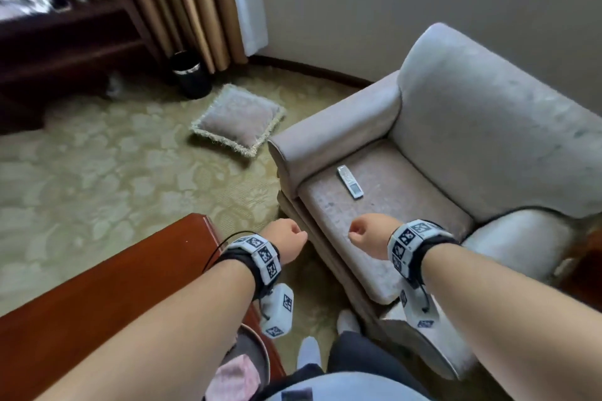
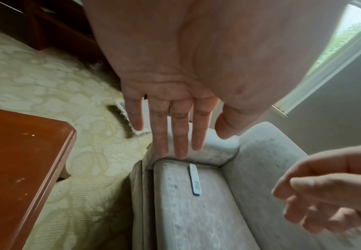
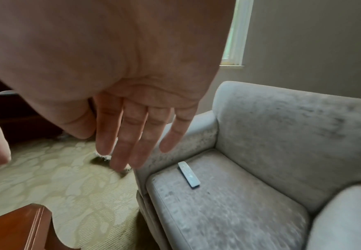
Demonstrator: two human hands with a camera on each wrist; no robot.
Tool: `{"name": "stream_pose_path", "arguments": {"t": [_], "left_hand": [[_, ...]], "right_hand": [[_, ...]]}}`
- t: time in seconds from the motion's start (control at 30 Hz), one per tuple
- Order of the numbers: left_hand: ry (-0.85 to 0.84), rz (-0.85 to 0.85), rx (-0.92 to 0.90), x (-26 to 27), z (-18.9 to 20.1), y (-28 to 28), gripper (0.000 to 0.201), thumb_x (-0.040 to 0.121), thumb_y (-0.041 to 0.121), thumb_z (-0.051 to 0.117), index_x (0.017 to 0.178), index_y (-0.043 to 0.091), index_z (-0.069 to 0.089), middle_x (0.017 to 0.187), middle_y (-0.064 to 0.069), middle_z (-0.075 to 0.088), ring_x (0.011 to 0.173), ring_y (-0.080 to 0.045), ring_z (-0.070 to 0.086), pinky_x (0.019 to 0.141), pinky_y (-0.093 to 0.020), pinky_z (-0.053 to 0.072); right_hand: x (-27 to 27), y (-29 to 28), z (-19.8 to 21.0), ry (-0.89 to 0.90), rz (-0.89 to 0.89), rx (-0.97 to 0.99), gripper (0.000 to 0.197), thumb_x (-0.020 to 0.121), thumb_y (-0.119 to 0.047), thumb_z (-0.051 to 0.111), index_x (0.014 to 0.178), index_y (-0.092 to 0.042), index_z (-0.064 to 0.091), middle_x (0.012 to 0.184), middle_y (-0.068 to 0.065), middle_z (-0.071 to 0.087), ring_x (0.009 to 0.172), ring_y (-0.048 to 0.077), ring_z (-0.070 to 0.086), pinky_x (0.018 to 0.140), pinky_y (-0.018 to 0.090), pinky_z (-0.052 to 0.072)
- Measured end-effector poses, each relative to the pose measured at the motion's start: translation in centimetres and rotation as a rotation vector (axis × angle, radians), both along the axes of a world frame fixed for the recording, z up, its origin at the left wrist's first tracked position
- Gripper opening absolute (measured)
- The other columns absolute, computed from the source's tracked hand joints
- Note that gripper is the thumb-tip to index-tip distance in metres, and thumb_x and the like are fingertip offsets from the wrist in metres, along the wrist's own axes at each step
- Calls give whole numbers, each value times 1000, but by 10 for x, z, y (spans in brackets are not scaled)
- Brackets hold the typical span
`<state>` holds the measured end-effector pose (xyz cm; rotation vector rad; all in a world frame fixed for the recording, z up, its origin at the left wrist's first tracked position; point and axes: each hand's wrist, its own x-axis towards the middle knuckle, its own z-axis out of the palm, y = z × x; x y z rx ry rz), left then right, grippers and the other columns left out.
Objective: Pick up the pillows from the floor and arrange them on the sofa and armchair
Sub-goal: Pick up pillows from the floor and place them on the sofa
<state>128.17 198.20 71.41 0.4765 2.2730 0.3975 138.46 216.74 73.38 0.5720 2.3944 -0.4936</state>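
Two bare hands are hanging in the air in front of a grey armchair.

The left hand (image 1: 286, 239) and the right hand (image 1: 371, 234) are holding nothing, with their fingers (image 2: 175, 132) reaching out straight and loose. The soft grey fabric armchair (image 1: 472, 127) is carrying a thin silver remote control (image 1: 350, 181) near its seat's front left corner. The square grey pillow with a pale fringe (image 1: 239, 119) is lying on the patterned cream carpet (image 1: 114, 172), just beside the armchair's left arm.
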Motion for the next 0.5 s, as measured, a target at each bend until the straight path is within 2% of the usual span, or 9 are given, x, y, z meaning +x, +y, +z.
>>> {"name": "stream_pose_path", "arguments": {"t": [0.13,0.23,0.33,0.43,0.5], "left_hand": [[-20,124,-37,-60,-11,6,28,99,36,50,104,17,69,99,-2,70,92,-21,65,75,-30,51],[-24,200,-55,-108,-13,8,30,99,35,50,103,12,70,99,-7,71,91,-24,66,71,-30,48],[-4,350,-75,-166,-7,10,26,99,32,49,87,15,65,83,-8,63,71,-25,55,59,-29,41],[-26,455,-33,-200,-1,6,29,98,37,49,84,17,64,73,-6,60,65,-24,54,68,-37,52],[-41,507,-9,-218,3,-1,32,97,39,49,85,14,65,72,-6,61,65,-24,55,75,-42,55]], "right_hand": [[-91,15,-19,-6,170,-21,29,99,-39,46,110,-25,69,100,-1,68,91,22,63,79,30,49],[-156,21,-31,21,283,-35,30,97,-38,48,109,-23,70,99,0,67,97,24,64,81,29,48],[-236,32,-32,21,375,-71,33,99,-36,49,113,-15,70,109,5,69,104,27,65,88,33,51],[-297,36,-33,-13,421,-73,34,99,-35,49,111,-12,71,108,9,71,98,29,65,89,38,55],[-338,29,-34,-52,475,-34,32,97,-32,51,108,-9,72,104,10,71,89,28,65,84,36,57]]}}
